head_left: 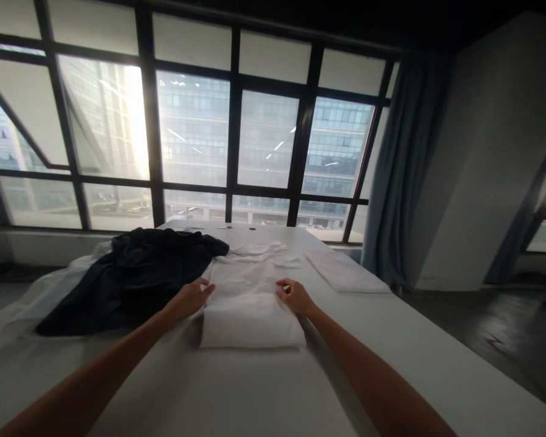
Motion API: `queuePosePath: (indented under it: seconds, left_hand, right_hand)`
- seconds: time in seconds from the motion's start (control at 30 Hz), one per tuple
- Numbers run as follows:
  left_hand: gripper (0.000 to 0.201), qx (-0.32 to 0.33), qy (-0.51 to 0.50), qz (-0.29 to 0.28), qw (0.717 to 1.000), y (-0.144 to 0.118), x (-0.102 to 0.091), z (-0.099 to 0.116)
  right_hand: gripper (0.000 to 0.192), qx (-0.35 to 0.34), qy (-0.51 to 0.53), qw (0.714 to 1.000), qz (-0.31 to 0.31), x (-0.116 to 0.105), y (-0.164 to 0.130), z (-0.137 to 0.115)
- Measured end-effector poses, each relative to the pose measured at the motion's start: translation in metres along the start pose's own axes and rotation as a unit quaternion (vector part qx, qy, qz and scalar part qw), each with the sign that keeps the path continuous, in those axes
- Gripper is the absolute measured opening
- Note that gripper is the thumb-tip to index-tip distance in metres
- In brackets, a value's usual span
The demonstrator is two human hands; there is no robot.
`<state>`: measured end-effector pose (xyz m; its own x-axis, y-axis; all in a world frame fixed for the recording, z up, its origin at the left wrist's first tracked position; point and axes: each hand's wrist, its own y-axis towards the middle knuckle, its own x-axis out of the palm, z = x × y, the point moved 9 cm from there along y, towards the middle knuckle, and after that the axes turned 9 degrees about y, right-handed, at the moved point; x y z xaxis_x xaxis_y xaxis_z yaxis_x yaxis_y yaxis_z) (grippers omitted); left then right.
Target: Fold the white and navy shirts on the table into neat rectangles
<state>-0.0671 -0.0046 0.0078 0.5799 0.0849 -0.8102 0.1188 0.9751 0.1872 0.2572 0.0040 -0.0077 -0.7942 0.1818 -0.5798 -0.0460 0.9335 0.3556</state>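
White garment [250,303]: lay flat on white table [236,388], centre of view, partly folded into a narrow upright panel; near end doubled over into a thick fold; far end, towards 12 o'clock, spread wider with sleeves out.

Left hand [192,297]: rested at 9 o'clock edge of white garment, palm down, fingers loosely extended and slightly apart, fingertips touching the cloth edge. Nothing gripped as far as could be seen.

Right hand [295,296]: rested at 3 o'clock edge of same garment, palm down, fingers gently curled with tips on the cloth. Whether any fabric was pinched beneath, could not be told.

Both forearms: bare, entered from 7 and 5 o'clock, converged on the garment.

Dark garment [127,279]: navy or black, crumpled in a heap at 10 o'clock of white garment, just beside left hand, overlying a pale sheet-like cloth [50,291] that draped off the table's 9 o'clock side.

Folded white cloth [346,272]: flat rectangle, at 2 o'clock of white garment, well apart from right hand, near table's edge.

Window wall [191,133]: at 12 o'clock beyond table, dark frames, bright office buildings outside.

Blue-grey curtain [400,164]: hung at 2 o'clock beside window.

Dark floor [491,328]: at 3 o'clock of table.
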Motion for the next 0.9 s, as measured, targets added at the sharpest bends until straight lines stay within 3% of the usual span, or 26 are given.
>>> queuePosePath:
  seconds: [0.1, 0.17, 0.3, 0.37, 0.6, 0.67, 0.77, 0.83, 0.9]
  left_hand:
    - [0.065, -0.038, -0.047, -0.134, 0.989, -0.021, 0.013, 0.009]
    - [0.071, -0.034, -0.101, -0.189, 0.976, -0.036, 0.016, 0.021]
    - [0.085, -0.031, -0.172, -0.232, 0.957, -0.056, 0.016, 0.038]
    - [0.082, -0.032, -0.178, -0.251, 0.951, -0.061, 0.017, 0.041]
    - [0.080, -0.030, -0.040, -0.320, 0.946, -0.075, 0.038, 0.029]
    - [0.075, 0.005, 0.054, -0.270, 0.961, -0.073, 0.034, 0.029]
    - [0.057, 0.120, 0.181, -0.104, 0.971, -0.066, 0.014, 0.054]
    - [0.043, 0.203, 0.194, -0.015, 0.960, -0.067, 0.010, 0.079]
    - [0.037, 0.279, 0.170, 0.026, 0.945, -0.071, 0.018, 0.098]
  right_hand:
    - [0.041, 0.006, -0.004, 1.000, -0.026, 0.002, -0.003, 0.001]
    - [0.046, 0.007, -0.018, 0.999, -0.034, 0.005, -0.006, 0.001]
    - [0.047, -0.009, -0.049, 0.998, -0.039, 0.008, -0.008, -0.002]
    - [0.047, -0.018, -0.058, 0.997, -0.041, 0.010, -0.009, -0.004]
    - [0.045, -0.030, -0.086, 0.994, -0.057, 0.013, -0.009, -0.010]
    - [0.044, -0.025, -0.108, 0.992, -0.063, 0.012, -0.011, -0.016]
    - [0.042, -0.035, -0.179, 0.982, -0.042, 0.006, -0.019, -0.039]
    - [0.038, -0.083, -0.205, 0.975, -0.022, 0.008, -0.027, -0.067]
    - [0.038, -0.142, -0.190, 0.971, -0.036, 0.022, -0.039, -0.094]
